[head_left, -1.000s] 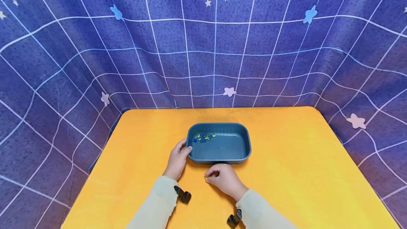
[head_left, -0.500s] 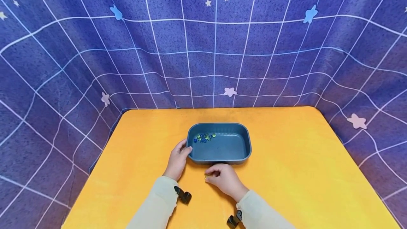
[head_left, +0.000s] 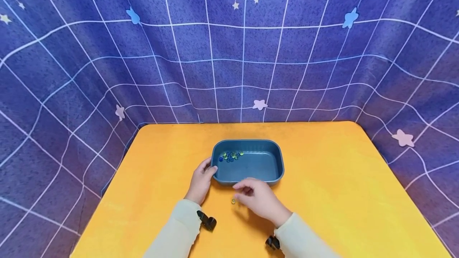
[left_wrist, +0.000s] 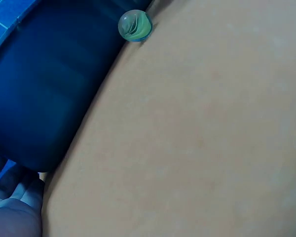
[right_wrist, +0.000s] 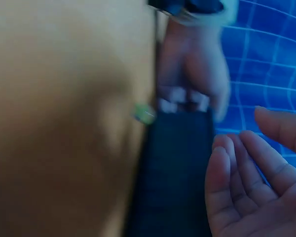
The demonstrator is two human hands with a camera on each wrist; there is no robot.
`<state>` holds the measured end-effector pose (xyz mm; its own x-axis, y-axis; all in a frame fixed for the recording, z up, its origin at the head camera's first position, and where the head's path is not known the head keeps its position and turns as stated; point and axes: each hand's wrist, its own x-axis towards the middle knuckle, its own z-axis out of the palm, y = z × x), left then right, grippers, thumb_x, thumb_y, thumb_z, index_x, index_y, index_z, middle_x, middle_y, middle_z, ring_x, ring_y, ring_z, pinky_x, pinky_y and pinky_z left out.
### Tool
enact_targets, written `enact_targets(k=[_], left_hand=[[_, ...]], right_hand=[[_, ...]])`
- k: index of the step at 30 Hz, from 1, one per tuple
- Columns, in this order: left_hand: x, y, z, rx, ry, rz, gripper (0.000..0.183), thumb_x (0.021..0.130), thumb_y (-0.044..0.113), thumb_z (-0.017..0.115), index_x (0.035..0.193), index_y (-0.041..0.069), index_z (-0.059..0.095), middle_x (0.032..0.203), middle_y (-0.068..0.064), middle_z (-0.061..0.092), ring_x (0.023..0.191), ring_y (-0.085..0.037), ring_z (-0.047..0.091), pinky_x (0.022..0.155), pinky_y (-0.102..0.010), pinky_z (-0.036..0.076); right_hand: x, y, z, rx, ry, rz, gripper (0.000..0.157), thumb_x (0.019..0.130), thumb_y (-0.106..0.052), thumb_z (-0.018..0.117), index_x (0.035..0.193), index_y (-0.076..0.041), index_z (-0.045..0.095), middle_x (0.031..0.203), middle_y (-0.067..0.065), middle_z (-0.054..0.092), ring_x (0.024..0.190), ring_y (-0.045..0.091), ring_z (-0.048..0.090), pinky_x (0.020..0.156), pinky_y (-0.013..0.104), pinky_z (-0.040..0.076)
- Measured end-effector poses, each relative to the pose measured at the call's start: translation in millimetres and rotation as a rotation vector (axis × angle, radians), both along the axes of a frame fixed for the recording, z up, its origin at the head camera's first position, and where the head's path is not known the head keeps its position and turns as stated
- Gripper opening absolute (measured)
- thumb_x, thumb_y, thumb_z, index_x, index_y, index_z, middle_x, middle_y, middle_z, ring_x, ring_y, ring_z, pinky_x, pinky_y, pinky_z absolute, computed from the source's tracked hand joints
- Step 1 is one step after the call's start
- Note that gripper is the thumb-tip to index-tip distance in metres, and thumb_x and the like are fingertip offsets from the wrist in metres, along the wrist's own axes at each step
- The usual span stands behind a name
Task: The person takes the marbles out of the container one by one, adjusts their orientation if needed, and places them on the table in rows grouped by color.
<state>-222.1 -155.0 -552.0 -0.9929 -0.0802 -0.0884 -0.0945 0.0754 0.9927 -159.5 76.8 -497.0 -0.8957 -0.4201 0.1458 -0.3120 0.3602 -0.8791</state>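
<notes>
A dark blue-green plastic tub [head_left: 247, 182] sits on the table. At its left end my left hand [head_left: 200, 180] grips the wall, thumb over the rim and fingers outside. My right hand [head_left: 259, 200] hovers just in front of the tub's near wall, fingers parted and loosely bent, holding nothing. Just left of its fingertips lies a clear glass marble [head_left: 233, 201] on the table. The left wrist view shows the yellow-green swirl in this marble [left_wrist: 135, 25], close beside the tub wall [left_wrist: 54, 79]. Several blue and yellow-green marbles [head_left: 229, 157] cluster in the tub's back left part.
A yellow-orange table [head_left: 322, 194] extends around the tub. Behind and to both sides hangs a purple-blue curtain [head_left: 229, 71] with grid lines and stars. Black wrist cameras [head_left: 207, 221] are strapped over both pale sleeves [head_left: 175, 230].
My right hand has let go of the marble and risen slightly to the right, its fingers parting. The marble now lies uncovered on the table. My left hand stays on the tub.
</notes>
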Motion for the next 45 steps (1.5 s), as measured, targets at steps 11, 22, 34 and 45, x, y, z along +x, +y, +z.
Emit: enact_targets(k=[11,22,34,45], left_hand=[[-1.1,-1.3,-1.8,0.008,0.012,-0.008,0.047,0.104,0.024,0.061,0.149,0.011,0.054,0.151,-0.006,0.053,0.142,-0.024,0.046,0.118,-0.044,0.036],[-0.6,-1.7,-1.5,-0.002,-0.005,-0.005,0.046,0.104,0.026,0.062,0.148,0.015,0.055,0.151,-0.004,0.053,0.143,-0.023,0.045,0.119,-0.045,0.035],[-0.2,-1.8,-2.9,0.001,-0.003,-0.002,0.045,0.104,0.026,0.062,0.148,0.016,0.056,0.15,-0.004,0.054,0.141,-0.023,0.048,0.117,-0.043,0.037],[0.4,-2.3,-0.3,0.006,-0.005,-0.001,0.047,0.104,0.026,0.062,0.149,0.015,0.055,0.151,-0.004,0.053,0.143,-0.023,0.046,0.117,-0.043,0.037]], right_hand=[[-40.2,14.6,38.1,0.062,0.101,-0.128,0.018,0.093,-0.013,0.077,0.111,-0.015,0.077,0.104,-0.004,0.072,0.084,0.011,0.063,0.078,0.03,0.058],[-73.6,0.7,40.8,0.268,0.171,-0.035,0.024,0.095,-0.018,0.076,0.118,-0.014,0.075,0.109,-0.005,0.069,0.088,0.011,0.062,0.079,0.031,0.056],[-103.2,-3.6,38.4,0.394,0.154,0.064,0.029,0.095,-0.015,0.076,0.122,-0.009,0.072,0.115,0.003,0.068,0.098,0.021,0.066,0.088,0.037,0.057],[-130.5,-1.3,16.3,0.341,0.011,0.006,0.036,0.096,-0.014,0.074,0.131,-0.005,0.068,0.128,0.01,0.067,0.102,0.019,0.064,0.089,0.04,0.056]])
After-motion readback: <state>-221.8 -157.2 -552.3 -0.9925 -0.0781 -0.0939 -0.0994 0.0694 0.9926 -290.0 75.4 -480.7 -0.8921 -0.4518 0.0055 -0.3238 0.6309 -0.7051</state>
